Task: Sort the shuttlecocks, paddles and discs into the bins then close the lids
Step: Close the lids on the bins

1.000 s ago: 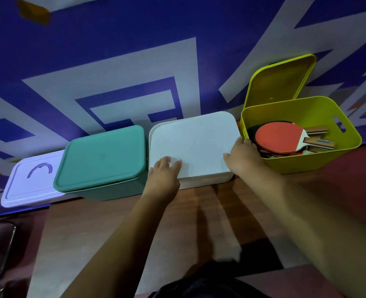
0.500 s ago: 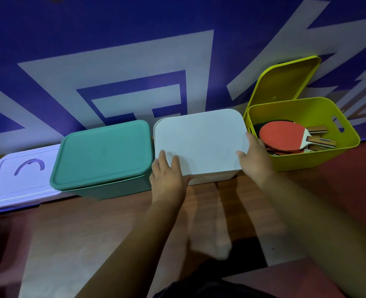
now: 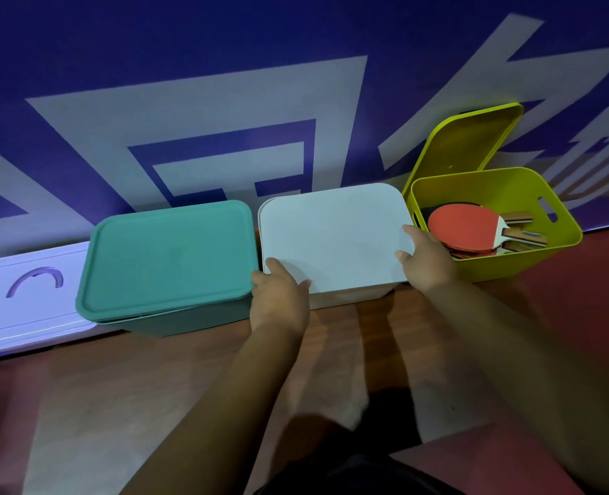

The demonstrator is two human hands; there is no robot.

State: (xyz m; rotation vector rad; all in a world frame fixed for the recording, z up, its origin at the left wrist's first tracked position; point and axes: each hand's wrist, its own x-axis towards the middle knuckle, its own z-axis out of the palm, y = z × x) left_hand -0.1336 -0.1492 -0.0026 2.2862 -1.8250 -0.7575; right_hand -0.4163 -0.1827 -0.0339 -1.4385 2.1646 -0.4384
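White lid lies flat on the white bin, the middle of three bins set in a row against the blue wall banner.

1. Left hand rests on the lid's 7 o'clock corner, fingers laid straight on top, holding nothing. Judged purpose: pressing that corner down to seat the lid.
2. Right hand sits at the lid's 3 o'clock edge. Two digits lie on top; the rest drop into the gap beside the yellow bin, so it cannot be told whether the hand grips the rim or only presses.
3. Teal bin, at 9 o'clock, is lidded.
4. Yellow bin, at 3 o'clock, stands open with the paddles inside. Its yellow lid leans on the wall at its 12 o'clock, within reach for the closing step not yet done.
5. Shuttlecocks and discs are not visible; presumably they are inside the closed bins
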